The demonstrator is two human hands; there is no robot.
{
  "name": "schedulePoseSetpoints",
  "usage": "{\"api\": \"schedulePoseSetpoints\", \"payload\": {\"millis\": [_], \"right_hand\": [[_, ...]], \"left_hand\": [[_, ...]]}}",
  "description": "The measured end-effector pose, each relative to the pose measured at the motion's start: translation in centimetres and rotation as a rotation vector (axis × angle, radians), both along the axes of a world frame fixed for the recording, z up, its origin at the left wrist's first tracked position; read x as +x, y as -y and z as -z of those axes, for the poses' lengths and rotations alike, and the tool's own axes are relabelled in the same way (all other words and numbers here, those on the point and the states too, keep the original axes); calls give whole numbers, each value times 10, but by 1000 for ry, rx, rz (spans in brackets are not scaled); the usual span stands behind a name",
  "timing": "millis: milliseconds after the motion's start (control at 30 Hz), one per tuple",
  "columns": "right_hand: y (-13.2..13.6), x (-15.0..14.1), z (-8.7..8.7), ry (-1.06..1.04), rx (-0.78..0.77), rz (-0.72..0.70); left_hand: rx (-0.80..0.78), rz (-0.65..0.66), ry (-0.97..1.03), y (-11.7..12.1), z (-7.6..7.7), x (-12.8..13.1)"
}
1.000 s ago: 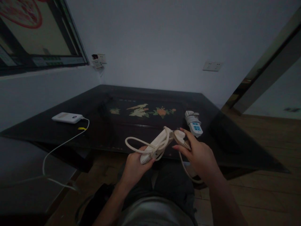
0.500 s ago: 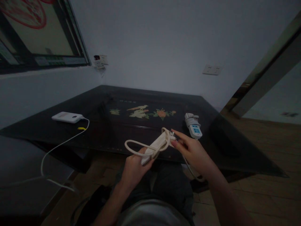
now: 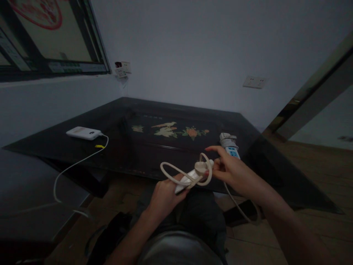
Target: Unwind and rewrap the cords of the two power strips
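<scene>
My left hand is closed around the lower end of a white power strip, held above the table's front edge. A cream cord loops loosely over the strip, and its round plug rests against the strip inside a loop. At the strip's far end is my right hand, its index finger lifted and stretched out. Its thumb lies against the cord loop beside the plug, with the other fingers curled in; part of this grip is hidden. From below the right hand, cord hangs in a curve past the table edge.
Behind my right hand, another power strip with blue sockets and wound cord lies on the dark table. A white device with a trailing cable lies at left. Wall sockets are at the back.
The held power strip and both hands have shifted right in view. My right index finger has lifted away, and the round plug now shows face-on inside the loop. The view has turned slightly.
</scene>
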State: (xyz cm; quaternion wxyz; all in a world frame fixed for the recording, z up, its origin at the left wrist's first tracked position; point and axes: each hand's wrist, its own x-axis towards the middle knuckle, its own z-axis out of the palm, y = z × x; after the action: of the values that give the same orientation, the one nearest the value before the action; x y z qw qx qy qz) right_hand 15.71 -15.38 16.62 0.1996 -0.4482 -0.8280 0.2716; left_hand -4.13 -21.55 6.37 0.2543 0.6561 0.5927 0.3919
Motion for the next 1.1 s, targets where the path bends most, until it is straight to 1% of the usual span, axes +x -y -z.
{"api": "schedulePoseSetpoints", "payload": {"millis": [133, 200, 300, 367, 433, 500, 567, 633, 700, 767, 833, 967, 1033, 1100], "right_hand": [[-3, 0, -9, -96, -166, -243], [-3, -3, -11, -89, -204, -305], [-2, -11, -13, -13, -139, -311], [-2, -14, -18, 47, -70, -348], [-5, -17, -26, 144, -14, -414], [-12, -21, -36, 285, 35, -463], [-23, -25, -45, 421, 118, -432], [-34, -33, -51, 518, 253, -338], [-42, -43, -51, 601, 384, -267], [-45, -51, -47, 674, 468, -261], [-42, -56, -40, 709, 547, -241], [-25, -55, -30, 676, 768, -102], [-15, -54, -27, 706, 794, -96], [-8, -54, -24, 746, 782, -114]], "left_hand": [[-14, 67, -64, 0, 0, 2], [-14, 81, -103, 0, 1, 1], [-26, 88, -166, -2, 2, -1], [-36, 81, -187, -3, 3, -2], [-41, 80, -165, -4, 5, -3], [-40, 83, -96, -5, 7, -3], [-35, 82, -12, -5, 10, -1], [-33, 83, 48, -5, 13, 1], [-40, 87, 68, -5, 15, 4], [-48, 81, 61, -4, 15, 5], [-44, 57, 47, -4, 15, 5], [-25, 3, 23, -4, 15, 3], [-30, -25, -1, -5, 16, 2], [-50, -46, -32, -5, 16, 2]]}}
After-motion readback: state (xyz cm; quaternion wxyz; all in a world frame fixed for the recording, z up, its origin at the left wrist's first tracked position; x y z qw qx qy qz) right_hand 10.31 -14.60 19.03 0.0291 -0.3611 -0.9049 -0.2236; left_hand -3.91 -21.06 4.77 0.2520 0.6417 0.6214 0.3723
